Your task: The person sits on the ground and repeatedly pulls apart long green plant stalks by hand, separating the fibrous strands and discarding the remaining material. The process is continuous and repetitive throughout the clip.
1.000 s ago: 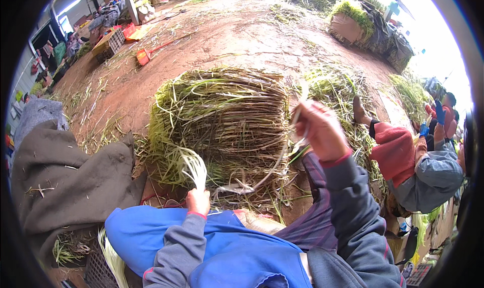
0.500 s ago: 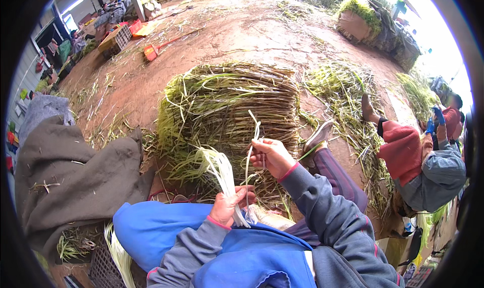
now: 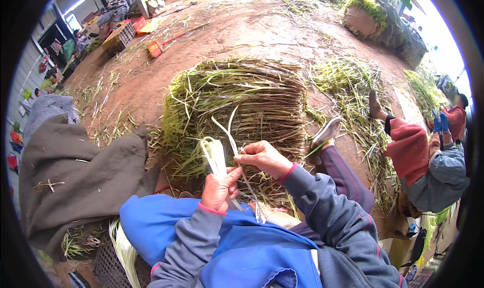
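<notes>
My left hand (image 3: 218,191) is closed around a bundle of pale, whitish-green stalks (image 3: 215,156), whose loose ends curl over above the fist. Close beside it, my right hand (image 3: 266,158) pinches a thin, pale stalk (image 3: 229,133) between thumb and fingers. That stalk parts into two strips above the fingertips. Below my hands, a thin, translucent strip hangs over my lap. Just beyond lies a big stack of long green-and-brown stalks (image 3: 247,99), with leafy tips to the left and brown ends to the right.
A dark cloth (image 3: 91,172) lies at my left, above a plastic crate (image 3: 108,263) with more pale stalks (image 3: 123,252). Green trimmings (image 3: 348,96) litter the ground at right, near a seated co-worker (image 3: 428,162) wearing blue gloves. An orange dustpan (image 3: 155,49) rests farther off.
My right hand has come left, close to my left hand, and the stalk in its pinch has split into two strips. My left hand has risen slightly with the bundle.
</notes>
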